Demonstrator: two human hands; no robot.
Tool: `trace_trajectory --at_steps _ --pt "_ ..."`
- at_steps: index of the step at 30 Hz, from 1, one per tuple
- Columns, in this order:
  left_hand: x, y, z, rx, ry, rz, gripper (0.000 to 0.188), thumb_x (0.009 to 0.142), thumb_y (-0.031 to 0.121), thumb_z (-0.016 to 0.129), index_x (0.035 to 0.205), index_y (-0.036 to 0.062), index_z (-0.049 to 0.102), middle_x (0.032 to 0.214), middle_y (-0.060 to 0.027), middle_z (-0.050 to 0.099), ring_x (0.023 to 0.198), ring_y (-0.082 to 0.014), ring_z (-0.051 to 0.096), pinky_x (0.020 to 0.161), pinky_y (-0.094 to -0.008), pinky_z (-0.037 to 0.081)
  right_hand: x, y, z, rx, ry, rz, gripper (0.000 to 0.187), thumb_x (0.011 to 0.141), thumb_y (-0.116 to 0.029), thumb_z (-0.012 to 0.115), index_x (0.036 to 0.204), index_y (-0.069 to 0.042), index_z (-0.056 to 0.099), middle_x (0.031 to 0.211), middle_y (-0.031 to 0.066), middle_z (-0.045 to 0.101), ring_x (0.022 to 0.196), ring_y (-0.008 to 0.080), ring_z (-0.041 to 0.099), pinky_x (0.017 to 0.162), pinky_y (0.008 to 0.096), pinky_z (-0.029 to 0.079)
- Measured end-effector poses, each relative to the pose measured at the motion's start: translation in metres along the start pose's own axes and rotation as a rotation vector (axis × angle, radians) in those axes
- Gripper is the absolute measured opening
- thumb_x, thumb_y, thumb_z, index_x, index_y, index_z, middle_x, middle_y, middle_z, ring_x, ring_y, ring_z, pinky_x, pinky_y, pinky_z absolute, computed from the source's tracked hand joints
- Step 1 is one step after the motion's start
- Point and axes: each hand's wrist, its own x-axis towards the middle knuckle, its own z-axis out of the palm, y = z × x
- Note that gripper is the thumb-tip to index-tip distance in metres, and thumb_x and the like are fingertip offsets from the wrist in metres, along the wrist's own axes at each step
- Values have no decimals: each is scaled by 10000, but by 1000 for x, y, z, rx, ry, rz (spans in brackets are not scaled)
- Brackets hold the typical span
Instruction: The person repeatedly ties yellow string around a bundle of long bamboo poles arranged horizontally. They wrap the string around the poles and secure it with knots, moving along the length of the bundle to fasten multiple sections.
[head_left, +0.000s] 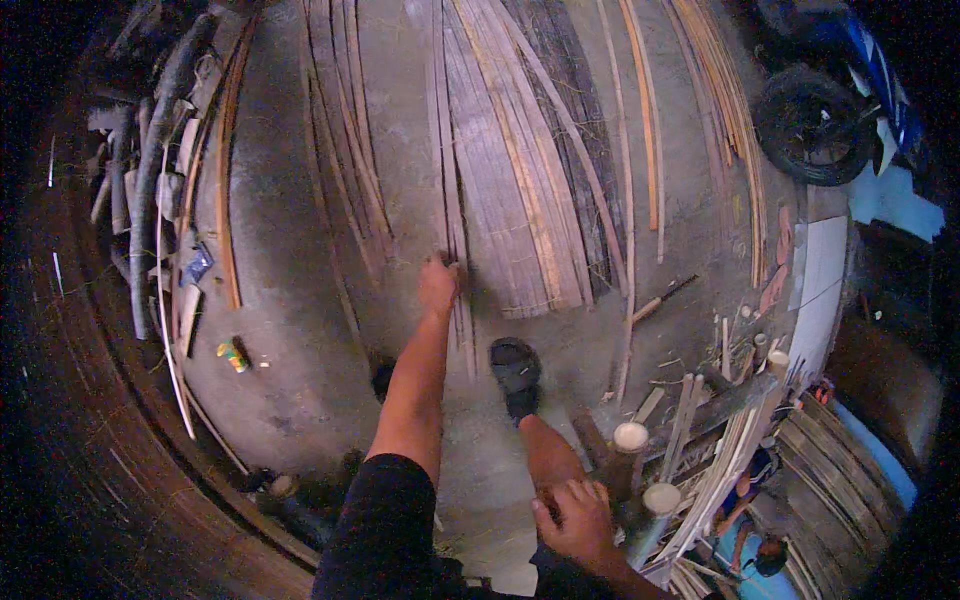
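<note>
My arms are bare from the wrists up to the shoulder, with no watch, ring or glove on my left hand (pixel 438 285) or my right hand (pixel 578 520). I wear a black garment (pixel 385 530) and a dark sandal (pixel 516 368) on one foot.

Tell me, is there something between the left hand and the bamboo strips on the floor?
Nothing visible. The left hand already rests on the near ends of a bundle of bamboo strips lying on the concrete floor. The right hand stays back, on the person's knee.
</note>
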Motion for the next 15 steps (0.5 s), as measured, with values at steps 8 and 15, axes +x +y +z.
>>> trace_trajectory --at_steps 8,15 --pt "-107 38 -94 -448 489 -73 323 909 271 591 985 -43 581 877 -193 616 791 -315 591 730 -411 460 -18 -2 -2 103 26 -18 300 854 -350 608 956 -71 645 900 130 642 901 335 593 837 466 428" --pt "-372 70 -360 -688 587 -307 432 1002 346 474 826 -35 576 700 -8 494 691 -114 430 625 -297 388 -38 -21 10 396 75 -23 313 900 -366 592 992 -69 624 857 108 656 810 292 629 738 396 483"
